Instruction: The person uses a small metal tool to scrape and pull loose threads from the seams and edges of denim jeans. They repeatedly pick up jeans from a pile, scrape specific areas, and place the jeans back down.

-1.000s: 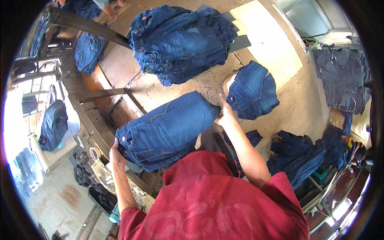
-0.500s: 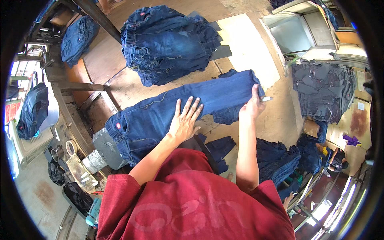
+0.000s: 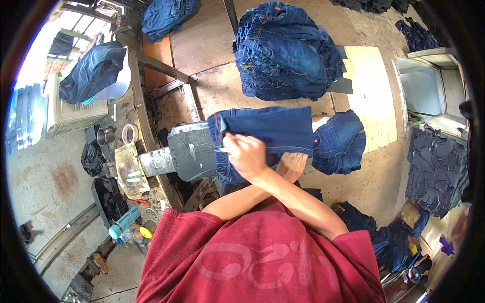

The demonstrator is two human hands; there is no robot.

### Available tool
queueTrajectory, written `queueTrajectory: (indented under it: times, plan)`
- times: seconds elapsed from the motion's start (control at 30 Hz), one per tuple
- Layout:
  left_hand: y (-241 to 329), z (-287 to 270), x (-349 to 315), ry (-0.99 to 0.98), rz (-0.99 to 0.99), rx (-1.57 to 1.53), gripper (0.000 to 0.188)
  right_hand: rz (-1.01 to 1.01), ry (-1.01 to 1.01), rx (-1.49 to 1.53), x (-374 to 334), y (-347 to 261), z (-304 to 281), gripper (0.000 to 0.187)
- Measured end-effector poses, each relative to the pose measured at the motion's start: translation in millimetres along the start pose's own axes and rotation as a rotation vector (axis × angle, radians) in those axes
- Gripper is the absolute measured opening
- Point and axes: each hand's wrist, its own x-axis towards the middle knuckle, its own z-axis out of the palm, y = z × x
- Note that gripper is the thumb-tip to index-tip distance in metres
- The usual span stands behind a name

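Note:
A pair of dark blue jeans (image 3: 275,129) with a gathered elastic waist lies folded on a dark grey padded board (image 3: 189,151). My arms cross. My right hand (image 3: 245,154) is closed at the waist end, by the pocket with its small red tag. A small pale tip of something sticks out from it; the rest is hidden. Under my right forearm, my left hand (image 3: 293,165) grips the near edge of the jeans close to their right end, its fingers partly hidden. Another folded denim piece (image 3: 339,142) lies just right of them.
A tall pile of blue jeans (image 3: 288,53) stands at the far side. Dark grey garments (image 3: 437,166) are stacked at right. A wooden frame post (image 3: 139,106) rises at left, near a tape roll (image 3: 130,133), a metal cup (image 3: 105,136) and a turquoise bottle (image 3: 124,223).
The long jeans leg has been folded over, making the jeans shorter. My right hand has moved left to the waist end, crossing over my left arm. The whole view has shifted.

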Motion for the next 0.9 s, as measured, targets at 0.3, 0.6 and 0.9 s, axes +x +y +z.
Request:
queueTrajectory:
  times: [0.3,0.6,0.9]
  plan:
    - [-70.4,-53.3,30.9,-0.230,-0.196,-0.402,0.060,0.220,0.190,0.216,18.4,33.6,-121.0,0.015]
    - [-191.4,-188.1,-10.6,-0.259,-0.319,0.167,0.088,0.895,0.058,-0.546,-16.1,111.3,-271.3,0.041]
    - [-161.0,-166.7,65.8,-0.247,-0.337,0.210,0.091,0.691,0.033,-0.022,-82.8,64.5,-151.2,0.020]
